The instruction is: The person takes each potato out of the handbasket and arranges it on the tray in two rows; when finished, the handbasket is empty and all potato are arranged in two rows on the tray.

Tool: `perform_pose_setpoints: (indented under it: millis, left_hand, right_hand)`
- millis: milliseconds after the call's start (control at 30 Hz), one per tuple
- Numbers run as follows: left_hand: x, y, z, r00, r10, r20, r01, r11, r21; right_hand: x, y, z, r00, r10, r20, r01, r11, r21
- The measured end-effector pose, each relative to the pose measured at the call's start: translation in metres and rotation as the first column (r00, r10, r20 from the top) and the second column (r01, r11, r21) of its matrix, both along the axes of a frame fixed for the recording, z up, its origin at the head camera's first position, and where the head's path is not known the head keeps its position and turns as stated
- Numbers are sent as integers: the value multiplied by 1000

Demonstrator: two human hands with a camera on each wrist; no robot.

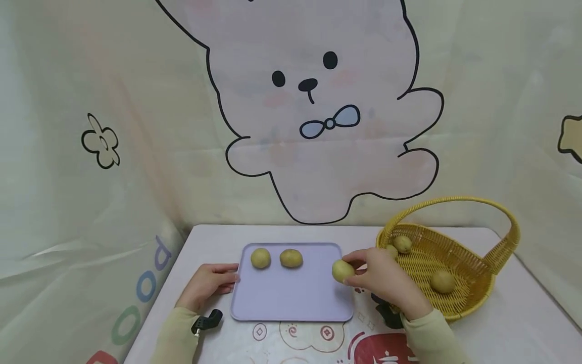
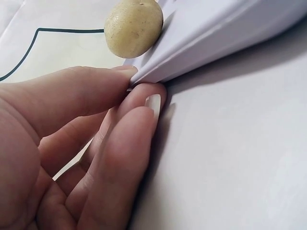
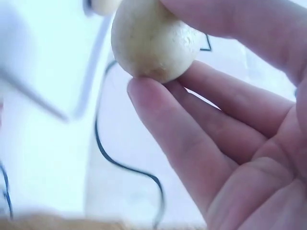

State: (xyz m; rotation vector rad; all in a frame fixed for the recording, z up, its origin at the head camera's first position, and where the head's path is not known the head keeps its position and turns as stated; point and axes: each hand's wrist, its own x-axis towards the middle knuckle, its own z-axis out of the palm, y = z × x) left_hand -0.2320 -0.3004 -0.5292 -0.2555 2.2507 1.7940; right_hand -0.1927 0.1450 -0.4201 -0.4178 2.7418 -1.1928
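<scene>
My left hand (image 1: pixel 206 285) pinches the left rim of a lavender tray (image 1: pixel 291 306); in the left wrist view the thumb and fingers meet at the tray edge (image 2: pixel 192 57). Between thumb and fingertips my right hand (image 1: pixel 388 278) holds a potato (image 1: pixel 343 271), raised over the tray's right side. That same potato (image 3: pixel 153 43) fills the top of the right wrist view. Side by side near the tray's back edge lie a round potato (image 1: pixel 260 258) and a longer potato (image 1: pixel 291 258).
A yellow wicker basket (image 1: pixel 473 253) with a tall handle stands right of the tray. Inside are a potato (image 1: pixel 443 281) near the front and two others at the back left, one partly hidden by the right hand. A printed cloth (image 1: pixel 309 336) covers the table.
</scene>
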Motion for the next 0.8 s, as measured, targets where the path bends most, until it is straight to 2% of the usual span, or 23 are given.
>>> perform_pose_setpoints:
  millis: [167,367,567,800]
  left_hand:
    - [2,2,-4,1000,-13,1,13,1000,-9]
    - [3,1,-6,1000,-4,2,4,1000,-12]
    - [1,-1,-6,1000,11,-4,-11,1000,-15]
    - [-3,-1,-4,1000,0,-25,0,1000,-13]
  right_hand:
    - [-24,-23,-29,1000,-14,-4,14,1000,-1]
    - [-46,-37,-51,998,-55,7,55,998,-12]
    - [-60,-45,-65,996,-82,18,83,996,-22]
    - [-71,-47,-70,995,-97,19,97,995,-5]
